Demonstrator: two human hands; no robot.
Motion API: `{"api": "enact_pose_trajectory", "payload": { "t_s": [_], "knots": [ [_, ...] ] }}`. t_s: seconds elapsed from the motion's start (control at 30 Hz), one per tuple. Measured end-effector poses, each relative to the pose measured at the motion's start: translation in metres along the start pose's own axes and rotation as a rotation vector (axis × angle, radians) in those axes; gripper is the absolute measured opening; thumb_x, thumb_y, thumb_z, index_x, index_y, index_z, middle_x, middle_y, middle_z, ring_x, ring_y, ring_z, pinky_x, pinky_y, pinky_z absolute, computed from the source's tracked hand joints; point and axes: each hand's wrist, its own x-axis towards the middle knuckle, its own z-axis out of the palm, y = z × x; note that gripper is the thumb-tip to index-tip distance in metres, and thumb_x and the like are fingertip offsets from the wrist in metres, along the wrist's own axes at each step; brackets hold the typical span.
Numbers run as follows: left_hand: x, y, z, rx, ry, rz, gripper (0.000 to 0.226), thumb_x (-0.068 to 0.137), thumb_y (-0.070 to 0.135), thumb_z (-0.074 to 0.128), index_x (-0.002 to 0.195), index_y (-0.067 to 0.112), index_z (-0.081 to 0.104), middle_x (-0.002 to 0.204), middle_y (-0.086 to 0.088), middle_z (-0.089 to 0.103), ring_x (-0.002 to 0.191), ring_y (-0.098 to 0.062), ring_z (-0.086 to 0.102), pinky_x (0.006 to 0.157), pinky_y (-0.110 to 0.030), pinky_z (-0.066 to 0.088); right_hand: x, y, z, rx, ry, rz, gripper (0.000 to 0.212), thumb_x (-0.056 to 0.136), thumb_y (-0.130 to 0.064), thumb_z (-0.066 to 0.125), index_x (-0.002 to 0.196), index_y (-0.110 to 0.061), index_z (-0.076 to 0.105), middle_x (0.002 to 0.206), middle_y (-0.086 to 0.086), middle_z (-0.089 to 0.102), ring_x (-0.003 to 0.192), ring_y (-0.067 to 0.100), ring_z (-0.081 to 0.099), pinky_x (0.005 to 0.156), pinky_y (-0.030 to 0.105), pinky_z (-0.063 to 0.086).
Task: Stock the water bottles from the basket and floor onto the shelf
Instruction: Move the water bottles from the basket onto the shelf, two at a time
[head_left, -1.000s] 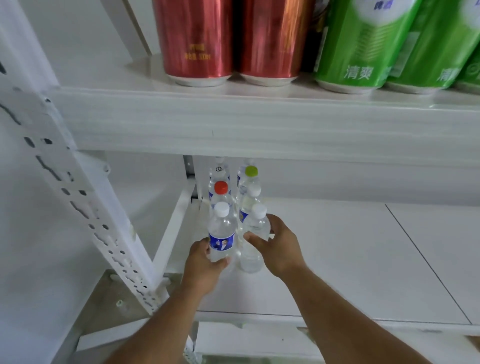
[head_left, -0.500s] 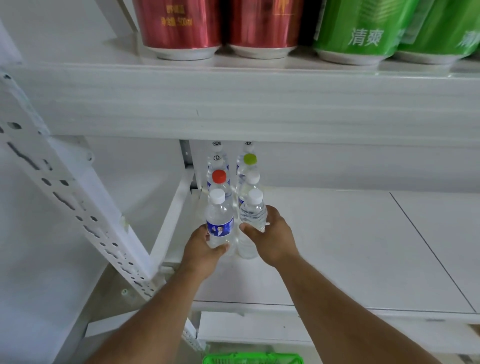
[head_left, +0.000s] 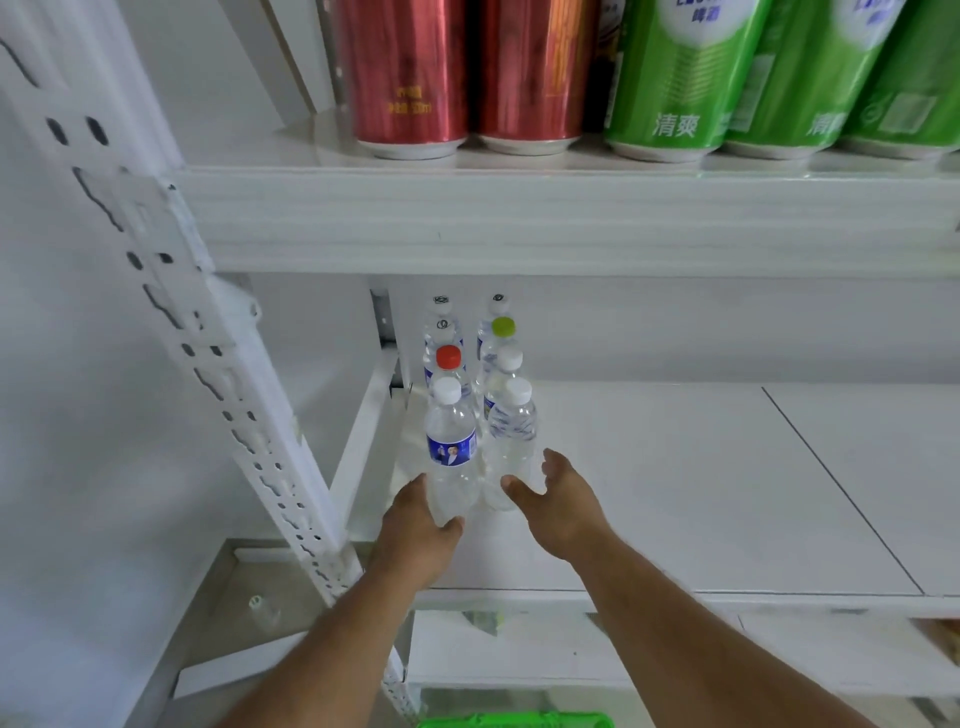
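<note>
Left hand (head_left: 415, 530) grips blue-label bottle (head_left: 451, 457); right hand (head_left: 558, 499) spread, beside plain bottle (head_left: 511, 447).

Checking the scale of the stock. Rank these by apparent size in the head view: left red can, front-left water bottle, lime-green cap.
1. Left red can, though it is nearer the camera and cropped.
2. Front-left water bottle.
3. Lime-green cap.

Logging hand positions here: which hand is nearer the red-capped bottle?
Left. The left hand grips the blue-labelled bottle standing directly in front of the red-capped bottle; the right hand is open beside the neighbouring row, farther off.
</note>
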Motion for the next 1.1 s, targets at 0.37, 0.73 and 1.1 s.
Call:
{"api": "enact_pose_trajectory", "payload": {
  "t_s": [0.37,0.73,1.1],
  "knots": [
    [-0.097,-0.012,-0.015,0.412,-0.118,0.156,0.067,0.092,0.041,0.056,0.151,0.021,0.032,0.16,-0.001,0.029,0.143,-0.025,0.034,0.114,-0.039,0.035,-0.084,0.041,0.016,-0.61,-0.149,-0.226,0.072,0.099,-0.051,0.045,0.157,-0.015,0.022,0.164,0.005,0.02,0.151,0.023,0.017,0.122,0.035,0.018],
    [-0.229,-0.052,0.041,0.448,-0.164,0.014,0.064,0.088,0.037,0.063,0.147,0.02,0.041,0.152,-0.001,0.042,0.136,-0.024,0.045,0.11,-0.036,0.04,-0.171,0.155,0.033,-0.67,-0.287,-0.293,0.069,0.093,-0.055,0.052,0.146,-0.013,0.039,0.15,0.009,0.043,0.137,0.029,0.039,0.112,0.041,0.036],
    [-0.288,-0.109,0.1,0.49,-0.371,-0.145,0.07,0.087,0.042,0.062,0.149,0.025,0.036,0.153,-0.004,0.04,0.137,-0.026,0.043,0.11,-0.036,0.039,-0.221,0.234,0.059,-0.69,-0.459,-0.163,0.073,0.096,-0.052,0.049,0.153,-0.011,0.029,0.16,0.01,0.028,0.147,0.027,0.027,0.12,0.037,0.024]
  ]
}}
